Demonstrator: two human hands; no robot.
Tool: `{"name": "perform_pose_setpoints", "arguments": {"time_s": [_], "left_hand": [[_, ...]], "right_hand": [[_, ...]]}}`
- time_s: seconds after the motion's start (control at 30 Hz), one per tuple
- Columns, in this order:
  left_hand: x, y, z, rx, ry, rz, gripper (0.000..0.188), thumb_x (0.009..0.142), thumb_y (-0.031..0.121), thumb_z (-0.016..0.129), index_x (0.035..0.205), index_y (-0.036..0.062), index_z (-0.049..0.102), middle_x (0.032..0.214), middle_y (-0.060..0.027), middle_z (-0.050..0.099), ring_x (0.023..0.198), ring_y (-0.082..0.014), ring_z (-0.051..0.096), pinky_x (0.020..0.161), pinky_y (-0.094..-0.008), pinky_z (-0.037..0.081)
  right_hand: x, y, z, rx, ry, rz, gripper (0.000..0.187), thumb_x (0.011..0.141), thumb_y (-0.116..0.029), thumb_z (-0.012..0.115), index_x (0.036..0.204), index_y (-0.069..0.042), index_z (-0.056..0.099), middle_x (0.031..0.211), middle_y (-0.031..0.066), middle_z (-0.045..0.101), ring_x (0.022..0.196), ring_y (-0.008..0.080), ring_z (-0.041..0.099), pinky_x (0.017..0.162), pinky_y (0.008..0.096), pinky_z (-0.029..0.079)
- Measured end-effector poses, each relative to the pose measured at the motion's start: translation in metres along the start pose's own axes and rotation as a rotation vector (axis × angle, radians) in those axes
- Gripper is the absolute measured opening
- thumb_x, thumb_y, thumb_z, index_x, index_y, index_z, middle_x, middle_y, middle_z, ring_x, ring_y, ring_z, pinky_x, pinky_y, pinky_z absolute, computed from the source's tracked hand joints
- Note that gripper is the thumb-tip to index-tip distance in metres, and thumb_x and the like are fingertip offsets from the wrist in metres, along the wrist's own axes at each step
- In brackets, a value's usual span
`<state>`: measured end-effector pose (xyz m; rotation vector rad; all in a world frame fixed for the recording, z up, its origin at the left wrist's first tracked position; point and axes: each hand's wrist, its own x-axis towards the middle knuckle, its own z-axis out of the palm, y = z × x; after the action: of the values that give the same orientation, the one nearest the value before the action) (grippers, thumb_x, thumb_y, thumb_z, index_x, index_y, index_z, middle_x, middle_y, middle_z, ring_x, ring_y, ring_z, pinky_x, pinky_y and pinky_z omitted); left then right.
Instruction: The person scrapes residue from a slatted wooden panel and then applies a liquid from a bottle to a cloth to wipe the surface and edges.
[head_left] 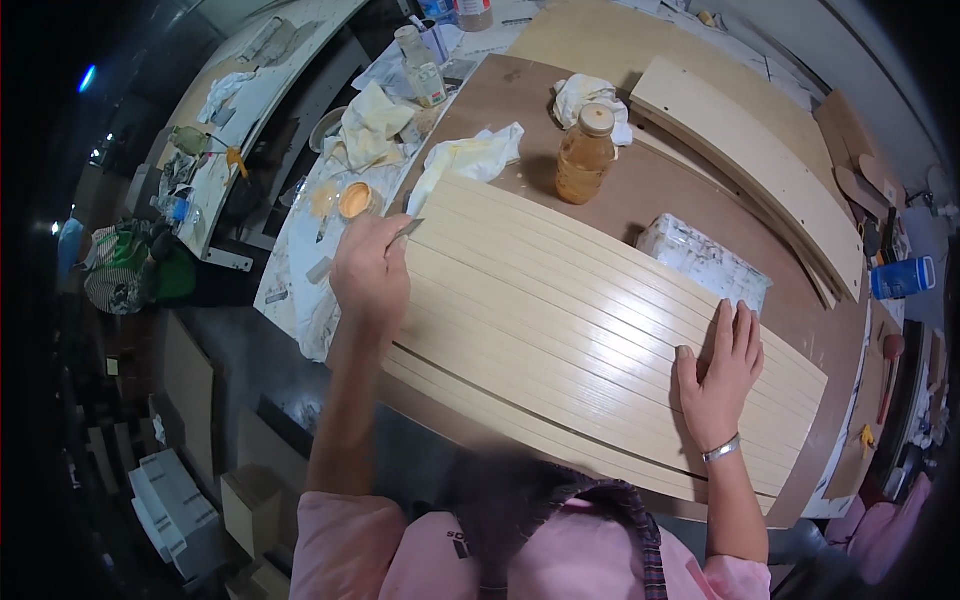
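Head view. Long pale-yellow panel with parallel grooves and a glossy face [560, 290] lies at a slant on a brown flat board [480, 110], in front of the person. Left hand [370, 265]: fingers curled, gripping a small dark-grey flat piece [411, 228] at the panel's left end; its exact kind cannot be told. Right hand [722, 375]: open, palm down, fingers spread on the panel toward its right end; silvery band at the wrist [721, 449].

Just beyond the left hand: small round tub of orange paste [356, 199]. Behind the panel: lidded clear jar of amber liquid [584, 165], upright; paint-smeared whitish block [700, 255], near the right hand; crumpled yellow-stained white cloth [468, 155], at the panel's far left corner. Farther right: long cream-coloured board [755, 165].
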<state>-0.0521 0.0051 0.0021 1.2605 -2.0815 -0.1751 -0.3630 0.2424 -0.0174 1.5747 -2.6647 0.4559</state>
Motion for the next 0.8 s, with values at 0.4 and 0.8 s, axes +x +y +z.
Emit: {"name": "perform_pose_setpoints", "arguments": {"time_s": [0.4,0.8], "left_hand": [[0.014,-0.004,0.029,0.204,0.063,0.011,0.016,0.078,0.000,0.069,0.093,0.0066,0.071,0.088,-0.0103,0.065,0.087,-0.0313,0.064,0.076,-0.0389,0.052],[0.009,-0.001,0.029,0.157,0.117,-0.076,0.015,0.077,-0.001,0.070,0.091,0.0058,0.071,0.085,-0.0107,0.065,0.080,-0.0308,0.065,0.072,-0.0385,0.052]], "right_hand": [[0.003,-0.002,-0.001,-0.004,-0.028,0.002,0.080,0.083,-0.033,0.064,0.153,-0.006,0.036,0.155,0.0241,0.033,0.146,0.0415,0.026,0.118,0.0566,0.017],[0.002,-0.001,-0.002,-0.013,-0.017,-0.022,0.080,0.084,-0.034,0.064,0.153,-0.005,0.035,0.156,0.0238,0.032,0.145,0.0424,0.027,0.117,0.0577,0.018]]}}
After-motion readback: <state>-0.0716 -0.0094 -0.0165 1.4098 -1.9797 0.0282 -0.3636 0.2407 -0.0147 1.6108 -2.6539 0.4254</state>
